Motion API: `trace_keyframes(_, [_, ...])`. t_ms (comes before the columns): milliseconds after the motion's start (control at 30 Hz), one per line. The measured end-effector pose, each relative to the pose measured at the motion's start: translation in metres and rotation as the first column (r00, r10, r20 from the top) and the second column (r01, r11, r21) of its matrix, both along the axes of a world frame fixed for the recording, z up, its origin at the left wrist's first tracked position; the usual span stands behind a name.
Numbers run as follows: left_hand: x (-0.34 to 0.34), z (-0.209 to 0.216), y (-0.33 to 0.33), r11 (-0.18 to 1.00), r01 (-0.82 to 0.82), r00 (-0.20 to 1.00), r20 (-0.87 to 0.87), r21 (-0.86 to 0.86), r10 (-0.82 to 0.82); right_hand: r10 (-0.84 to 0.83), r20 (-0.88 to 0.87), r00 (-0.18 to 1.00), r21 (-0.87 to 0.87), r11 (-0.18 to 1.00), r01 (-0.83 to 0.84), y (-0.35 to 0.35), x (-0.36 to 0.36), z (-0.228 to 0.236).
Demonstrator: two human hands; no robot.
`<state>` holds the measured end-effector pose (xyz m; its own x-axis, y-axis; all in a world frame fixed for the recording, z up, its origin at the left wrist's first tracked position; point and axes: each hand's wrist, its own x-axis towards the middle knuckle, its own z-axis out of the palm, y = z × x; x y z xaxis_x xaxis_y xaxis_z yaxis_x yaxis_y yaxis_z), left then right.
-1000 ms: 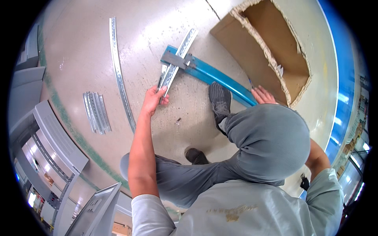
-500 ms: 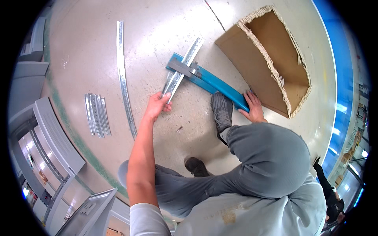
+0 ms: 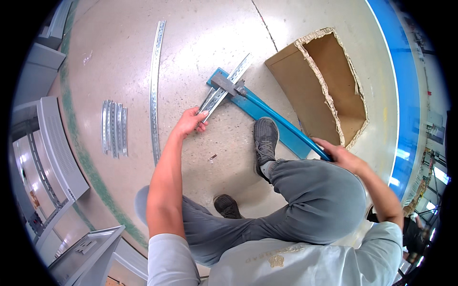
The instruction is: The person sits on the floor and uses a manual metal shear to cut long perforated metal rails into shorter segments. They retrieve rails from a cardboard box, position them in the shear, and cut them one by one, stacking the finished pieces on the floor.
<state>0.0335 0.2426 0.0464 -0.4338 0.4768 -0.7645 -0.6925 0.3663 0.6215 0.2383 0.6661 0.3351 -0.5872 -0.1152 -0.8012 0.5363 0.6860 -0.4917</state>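
My left hand (image 3: 191, 122) pinches a slotted silver metal rail (image 3: 217, 99), seemingly uncut; my right hand (image 3: 339, 155) grips a blue tubular metal lever (image 3: 289, 123). Short silver metal strips (image 3: 114, 128) look done.

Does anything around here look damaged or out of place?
Yes: the cardboard box on the right has a ragged rim, as though torn or roughly cut. Also, a small dark scrap lies loose, like litter, on the floor between the left hand and one shoe.

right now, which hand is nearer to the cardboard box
Right: the right hand grips the blue lever beside the near corner of the cardboard box. The left hand is farther off, left of it, holding a metal rail.
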Motion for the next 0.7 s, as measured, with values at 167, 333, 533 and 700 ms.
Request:
trace_keyframes(167, [0.005, 0.007, -0.004, 0.997, -0.082, 0.997, -0.006, 0.007, 0.082, -0.201, 0.217, 0.955, -0.336, 0.903, 0.267, -0.021, -0.090, 0.119])
trace_keyframes(333, [-0.003, 0.002, -0.006, 0.999, 0.041, 0.999, -0.037, 0.015, -0.040, -0.106, -0.170, 0.980, -0.552, 0.834, -0.006, -0.035, -0.159, 0.116])
trace_keyframes(533, [0.008, -0.008, -0.002, 0.999, 0.006, 1.000, -0.019, 0.053, -0.005, -0.106, -0.331, 0.938, -0.548, 0.831, -0.099, -0.089, -0.221, 0.115])
trace_keyframes(700, [0.014, -0.014, -0.037, 0.999, -0.018, 0.999, 0.029, -0.042, 0.019, -0.100, -0.328, 0.939, -0.591, 0.798, -0.122, -0.075, -0.229, 0.103])
